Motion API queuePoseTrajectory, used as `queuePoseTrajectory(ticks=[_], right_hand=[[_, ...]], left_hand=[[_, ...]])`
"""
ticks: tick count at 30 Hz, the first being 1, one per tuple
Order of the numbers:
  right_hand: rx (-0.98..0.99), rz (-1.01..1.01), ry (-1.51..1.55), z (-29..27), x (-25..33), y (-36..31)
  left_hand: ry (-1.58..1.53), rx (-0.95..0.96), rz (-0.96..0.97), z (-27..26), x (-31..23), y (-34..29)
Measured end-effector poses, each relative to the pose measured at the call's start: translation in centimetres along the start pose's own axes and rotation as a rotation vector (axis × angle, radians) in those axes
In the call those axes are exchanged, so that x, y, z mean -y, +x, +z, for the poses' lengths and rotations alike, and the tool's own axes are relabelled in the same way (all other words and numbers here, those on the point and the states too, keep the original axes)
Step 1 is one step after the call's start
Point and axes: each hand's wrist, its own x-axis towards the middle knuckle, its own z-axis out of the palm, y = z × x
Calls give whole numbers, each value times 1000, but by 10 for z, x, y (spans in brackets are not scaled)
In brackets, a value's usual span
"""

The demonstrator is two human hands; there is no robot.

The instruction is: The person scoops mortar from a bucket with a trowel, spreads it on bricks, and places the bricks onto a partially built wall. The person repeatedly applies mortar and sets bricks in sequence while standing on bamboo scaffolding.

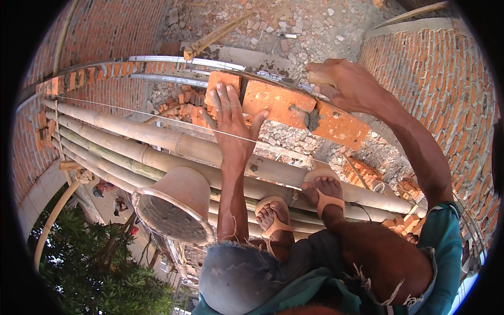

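My left hand [231, 118] lies with fingers stretched out, its fingertips on the top of an orange brick [216, 80]. To the right, two more bricks run along the wall top: a middle brick [273, 100] and an end brick [341, 126], with grey mortar [313, 119] in the joint between them. Above these, my right hand [346, 84] is closed around a tool with a pale wooden handle [319, 77]; its working end cannot be made out. A thin white string line [157, 115] stretches along the wall and passes across my left hand.
I squat with sandalled feet on bamboo poles [194, 147]. A mortar-smeared bucket [176, 205] stands on them, left of my left forearm. A wooden stick [218, 37] juts over the wall. Rubble [315, 23] lies far below; brick walls [425, 79] rise at both sides.
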Motion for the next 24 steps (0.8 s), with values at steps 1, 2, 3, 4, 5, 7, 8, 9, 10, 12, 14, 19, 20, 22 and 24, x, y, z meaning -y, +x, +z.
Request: queuePoseTrajectory(ticks=[1, 2, 3, 4, 5, 7, 8, 9, 10, 12, 14, 19, 20, 22, 24], right_hand=[[7, -3, -73, -1, 0, -2], [53, 12, -148, -2, -1, -4], [51, 0, -215, -5, 0, -8], [28, 48, -220, -10, 1, -14], [-44, 69, -219, -16, 3, -24], [-213, 97, -150, -29, 15, -48], [-304, 141, -85, -35, 23, -64], [-356, 128, 95, -41, 32, -83], [-407, 138, 286, -47, 44, -103], [-149, 251, 443, -56, 70, -145], [-41, 212, 545, -42, 96, -167], [110, 184, 478, 51, 123, -158], [157, 263, 434, 73, 124, -149], [90, 252, 464, 111, 124, -128], [28, 192, 423, 142, 126, -109]], left_hand=[[3, 30, -35, 0, -1, 1], [-15, 9, -5, 0, -1, 2], [-26, 18, -12, -1, -2, 2], [-18, 42, -32, -3, -1, 1], [3, 37, -11, -5, 0, 0], [-338, -83, -138, -10, 2, -5], [-510, -154, -193, -13, 3, -8], [-558, -267, -230, -17, 6, -13], [-689, -326, -303, -20, 7, -18], [-949, -451, -432, -27, 8, -32], [-970, -464, -480, -31, 6, -47], [-1035, -483, -467, -31, -3, -73], [-1064, -458, -514, -31, -3, -73], [-1116, -542, -453, -31, 2, -61], [-1153, -541, -486, -33, 11, -37]])
